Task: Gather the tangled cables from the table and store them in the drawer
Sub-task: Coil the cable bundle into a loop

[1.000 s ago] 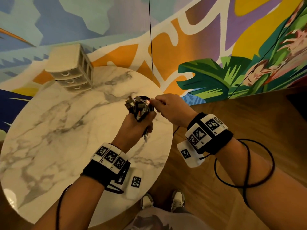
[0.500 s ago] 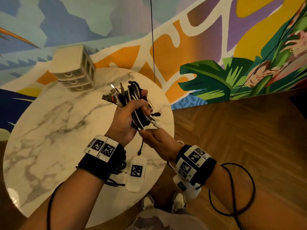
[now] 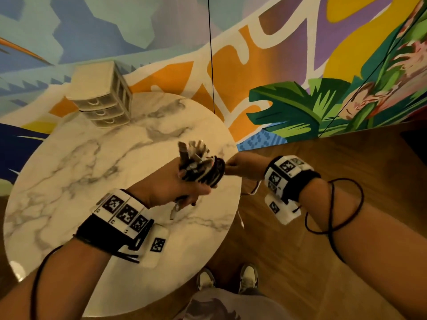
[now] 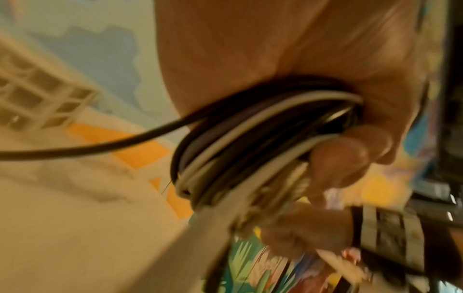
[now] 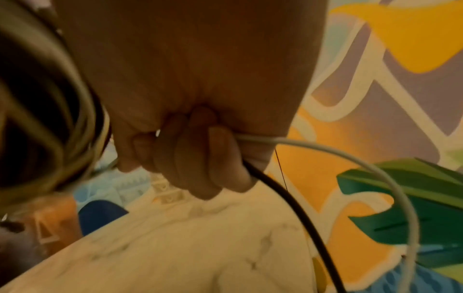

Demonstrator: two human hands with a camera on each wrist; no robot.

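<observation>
Two hands meet over the right-hand edge of the round marble surface [image 3: 69, 172]. The left hand [image 3: 171, 181] is clenched around a bundle of cables [image 3: 198, 167], black and white strands coiled together, with a spray of plug ends sticking up out of the top of the fist. In the left wrist view the coil [image 4: 250, 138] is wedged between palm and curled fingers [image 4: 338, 156], and one black strand leaves it and runs off to the left edge of the picture. A short end hangs below the fist, over the marble.

The right hand [image 3: 242, 167] is just beside the bundle on its right, closed in a fist. The right wrist view shows its curled fingers [image 5: 198, 158] grasping two loose strands: a white cable [image 5: 375, 170] that arcs out and down to the right, and a black cable [image 5: 298, 218] that drops straight below the hand.

At the far edge of the surface, well apart from both hands, stands a small beige drawer unit [image 3: 101, 98] with three drawers, all pushed in. Behind it rises a painted wall [image 3: 300, 65] of orange, purple and green leaves, and wooden floor [image 3: 323, 285] lies to the right, with two shoes [image 3: 226, 278] at the bottom.
</observation>
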